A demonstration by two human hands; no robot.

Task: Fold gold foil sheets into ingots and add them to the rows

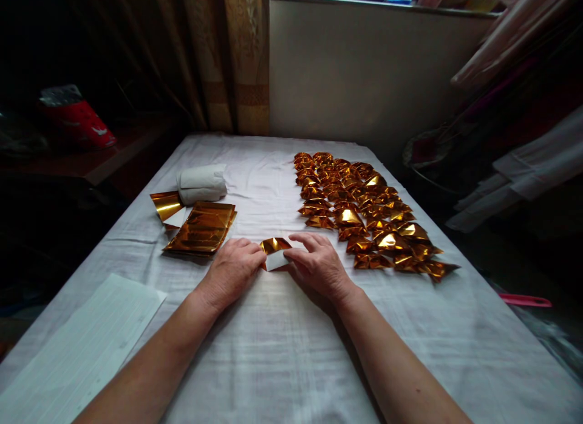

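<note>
While both hands rest low on the white cloth [291,351] that covers the table, a small gold foil sheet [275,253] lies between them, its shiny face up at the far edge and its white backing showing nearer the body. The left hand [232,269] is curled loosely, knuckles up, fingertips pressing the sheet's left edge. The right hand [319,265] lies flatter, with fingers stretched across the sheet's right side and pinning it to the cloth; neither hand lifts it.

To the right, just beside the right hand, a wide spread of folded gold pieces [364,211] runs away toward the far edge of the table. Each one is creased into a small pointed, puffed shape, and the metal-like surface catches light in bright patches. To the left of the left hand sits a flat stack of gold sheets [203,228], smooth and rectangular, slightly fanned. Beyond that stack a single gold sheet [166,205] curls at one corner, and a roll of white paper [201,183] lies against it. Near the bottom left a lined white sheet [77,351] lies flat at the table's edge. Nothing lies on the cloth between the hands and the body. The cloth looks soft and faintly wrinkled. A curtain [237,59] hangs behind the table.
</note>
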